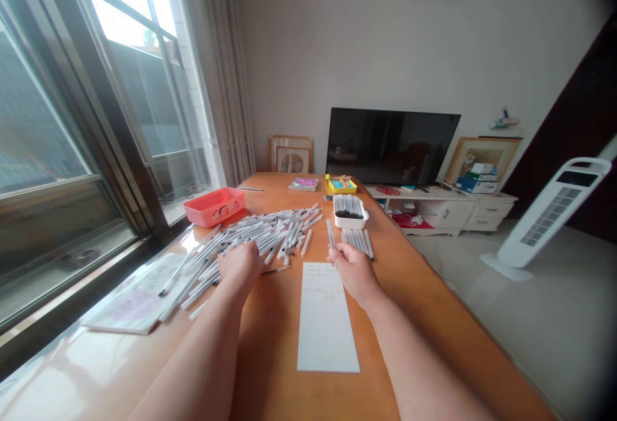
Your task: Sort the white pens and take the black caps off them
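My right hand (354, 273) pinches a clear-barrelled pen (330, 233) and holds it nearly upright above the far end of a white paper sheet (328, 331) with handwriting. At the near edge of a big loose pile of similar pens (270, 231) is my left hand (240, 261). Its fingers curl down into the pile, and whatever they grip is hidden. A thin dark-tipped piece (276, 270) lies just right of that hand. Past my right hand, several pens (357, 241) lie side by side in a row. Behind them stands a white box (351, 222) packed with pens.
A red plastic basket (214, 207) stands behind the pile, by the window. Left of the pile, a booklet (139, 302) lies partly under pens. Farther back are a yellow box (341, 184) and a colourful book (303, 184). The table's right edge runs beside my right forearm.
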A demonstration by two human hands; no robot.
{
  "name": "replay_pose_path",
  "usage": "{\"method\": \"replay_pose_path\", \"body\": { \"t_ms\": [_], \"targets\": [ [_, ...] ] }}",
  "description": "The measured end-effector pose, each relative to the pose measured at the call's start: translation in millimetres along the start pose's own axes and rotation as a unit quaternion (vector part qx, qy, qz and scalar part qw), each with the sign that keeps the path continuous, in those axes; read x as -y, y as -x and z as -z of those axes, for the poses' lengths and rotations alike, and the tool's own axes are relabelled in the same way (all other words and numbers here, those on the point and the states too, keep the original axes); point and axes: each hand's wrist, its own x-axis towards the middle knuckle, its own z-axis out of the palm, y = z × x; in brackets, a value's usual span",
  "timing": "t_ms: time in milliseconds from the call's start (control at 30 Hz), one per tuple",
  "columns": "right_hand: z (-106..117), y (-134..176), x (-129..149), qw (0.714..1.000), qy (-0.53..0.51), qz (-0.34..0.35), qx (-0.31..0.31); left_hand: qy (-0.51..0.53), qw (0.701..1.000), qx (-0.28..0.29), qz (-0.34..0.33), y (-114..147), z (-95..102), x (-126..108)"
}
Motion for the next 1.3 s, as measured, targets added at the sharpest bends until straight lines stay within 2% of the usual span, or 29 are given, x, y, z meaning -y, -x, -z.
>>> {"method": "replay_pose_path", "body": {
  "t_ms": [233,300,367,433,533,600,667,767,933,1300],
  "targets": [
    [-0.8,-1.2,-2.8,1.000,-0.001,0.004,0.002,0.048,0.999,-0.006,-0.015,2.1,-5.4,-0.2],
    [-1.3,-1.0,-3.8,1.000,0.005,0.008,0.006,0.101,0.994,-0.025,-0.017,2.0,-6.7,-1.4],
    [-2.4,0.4,-4.4,0.999,0.019,0.018,0.019,0.213,0.976,-0.038,-0.008,3.0,-6.8,-5.0],
    [-4.3,2.9,-4.4,0.998,0.038,0.031,0.043,0.381,0.924,-0.023,0.002,5.6,-5.5,-11.0],
    [-7.9,7.5,-3.2,0.993,0.066,0.052,0.080,0.617,0.784,0.063,-0.005,10.8,-1.1,-21.1],
    [-9.9,10.0,-1.6,0.989,0.082,0.070,0.096,0.704,0.700,0.122,-0.004,13.8,2.2,-26.5],
    [-11.0,11.9,0.4,0.986,0.091,0.084,0.107,0.747,0.647,0.154,0.014,15.9,4.9,-30.1],
    [-11.4,13.9,3.2,0.984,0.096,0.099,0.112,0.773,0.608,0.180,0.028,18.4,7.6,-33.7],
    [-10.9,15.3,6.1,0.983,0.106,0.109,0.107,0.782,0.588,0.208,0.008,22.0,9.1,-36.9],
    [-10.8,15.8,9.1,0.981,0.120,0.113,0.101,0.754,0.623,0.209,-0.017,25.2,9.2,-38.6]
  ]
}}
